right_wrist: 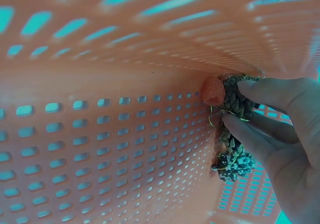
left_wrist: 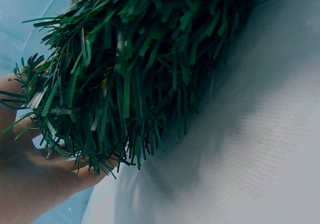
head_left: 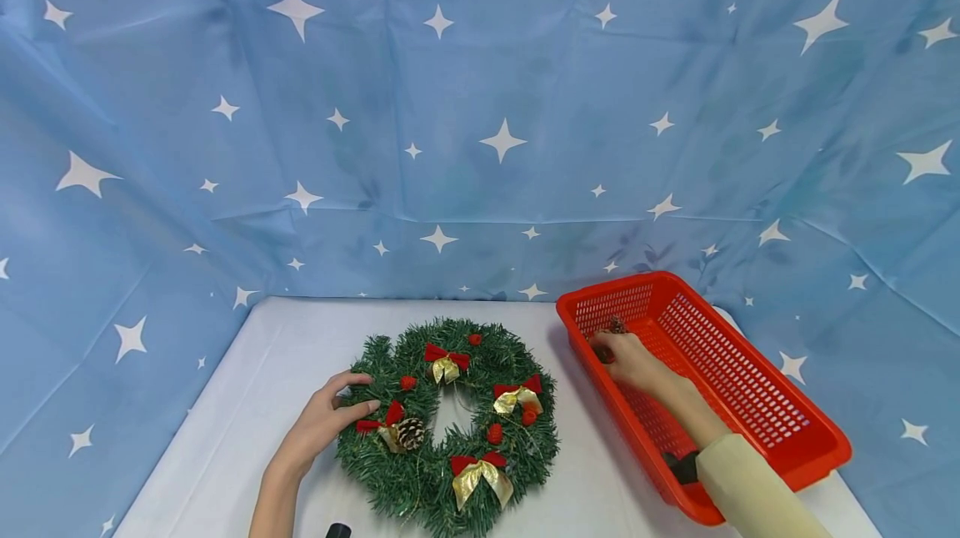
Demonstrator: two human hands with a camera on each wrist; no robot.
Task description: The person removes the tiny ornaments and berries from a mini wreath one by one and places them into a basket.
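Note:
A green wreath (head_left: 525,446) with red and gold bows, red berries and a pinecone (head_left: 410,434) lies on the table. My left hand (head_left: 322,417) rests at its left edge, thumb and fingers spread on the greenery; the left wrist view shows the hand (left_wrist: 40,179) beneath the needles (left_wrist: 125,84). Inside the red basket (head_left: 757,363), at its far left end, my right hand (head_left: 637,363) pinches a pinecone (right_wrist: 237,99) between thumb and fingers. A red berry (right_wrist: 213,91) touches that cone, and further pinecones (right_wrist: 235,164) sit just below it.
A dark object (head_left: 684,468) lies in the near end of the basket, partly behind the right sleeve. A black object (head_left: 338,530) shows at the table's front edge. White cloth (head_left: 300,338) covers the table, and a blue star-patterned curtain (head_left: 450,188) hangs behind it.

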